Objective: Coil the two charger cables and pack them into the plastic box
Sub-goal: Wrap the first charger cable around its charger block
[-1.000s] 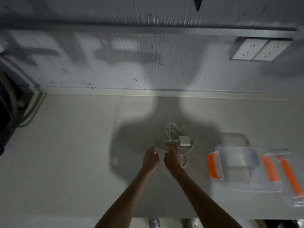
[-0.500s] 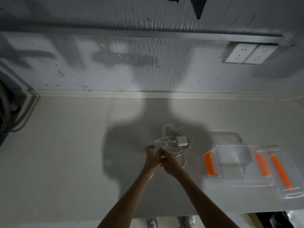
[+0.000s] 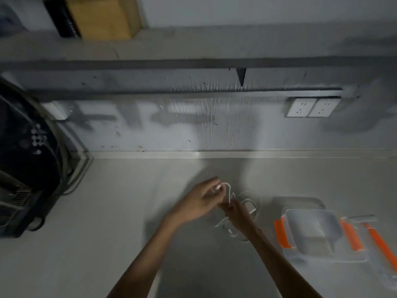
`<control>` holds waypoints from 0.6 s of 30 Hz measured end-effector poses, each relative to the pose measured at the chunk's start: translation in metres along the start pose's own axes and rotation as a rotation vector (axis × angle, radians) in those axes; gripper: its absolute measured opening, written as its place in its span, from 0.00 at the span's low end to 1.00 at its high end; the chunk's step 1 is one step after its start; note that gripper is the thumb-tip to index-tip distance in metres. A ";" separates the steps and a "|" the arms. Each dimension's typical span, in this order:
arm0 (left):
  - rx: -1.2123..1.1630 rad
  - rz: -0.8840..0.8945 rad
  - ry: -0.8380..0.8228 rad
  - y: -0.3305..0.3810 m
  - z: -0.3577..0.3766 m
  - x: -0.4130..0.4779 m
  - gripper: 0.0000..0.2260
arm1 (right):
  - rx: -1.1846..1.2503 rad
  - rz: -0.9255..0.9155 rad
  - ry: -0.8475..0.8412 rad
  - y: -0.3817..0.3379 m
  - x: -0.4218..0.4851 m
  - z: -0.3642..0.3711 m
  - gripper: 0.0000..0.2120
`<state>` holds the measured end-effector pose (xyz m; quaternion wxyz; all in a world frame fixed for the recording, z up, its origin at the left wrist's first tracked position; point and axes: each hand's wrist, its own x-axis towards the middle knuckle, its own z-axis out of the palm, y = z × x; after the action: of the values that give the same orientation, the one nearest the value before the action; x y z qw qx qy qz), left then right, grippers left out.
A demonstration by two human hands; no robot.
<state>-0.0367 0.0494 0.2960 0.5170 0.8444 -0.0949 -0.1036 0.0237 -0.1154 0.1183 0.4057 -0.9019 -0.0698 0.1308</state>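
A: Far left: dark, rounded piece of equipment [image 3: 25,160], partly out of view, standing at the left end of the pale bench [image 3: 107,211]. Too dim to name more closely.

B: Above it, at top left?

A: Brown box [image 3: 103,16] on a shelf, black ribbed tube [image 3: 64,20] just beside it.

B: Then the hands?

A: Left hand [image 3: 199,203] raised over the middle of the bench, fingers [image 3: 211,186] curled and pinched on the end of a white charger cable [image 3: 228,195]. Cable arching up from that pinch and dropping down to the right hand [image 3: 238,214]. Right hand touching the left, fingers closed around the same cable lower down. Blurred by motion, so exact finger positions unclear.

B: And the rest of the cables?

A: Loose white loops [image 3: 251,203] lying on the bench behind and under the right hand, more strands [image 3: 225,227] showing below the wrist. Impossible to tell where one cable stops and the other begins. None in the box.

B: The box?

A: Clear plastic box [image 3: 311,233] with orange clips, open, on the bench to the right of the hands, near but apart from the loops. Clear lid [image 3: 378,244] with an orange strip lying just beside it, at the right edge.

B: On the wall?

A: Two white sockets [image 3: 311,107] side by side, above the box.
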 end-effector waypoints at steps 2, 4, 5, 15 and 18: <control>-0.135 0.072 0.027 0.050 -0.027 -0.011 0.06 | 0.018 0.025 0.072 0.007 0.003 -0.003 0.10; -0.229 0.169 0.104 0.089 -0.051 -0.026 0.04 | -0.017 0.042 0.079 0.011 -0.001 -0.008 0.11; -0.265 0.204 0.155 0.101 -0.060 -0.032 0.04 | -0.017 0.046 0.062 0.009 -0.005 -0.013 0.11; -0.152 -0.039 0.337 -0.013 -0.002 0.011 0.13 | 0.385 -0.031 0.137 -0.064 -0.009 -0.085 0.07; -0.194 -0.136 0.223 -0.027 0.040 0.027 0.16 | 0.468 -0.136 0.149 -0.102 -0.011 -0.112 0.08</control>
<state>-0.0206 0.0201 0.2523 0.5952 0.8013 0.0310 -0.0525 0.0440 -0.1300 0.2679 0.6153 -0.7838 -0.0678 0.0489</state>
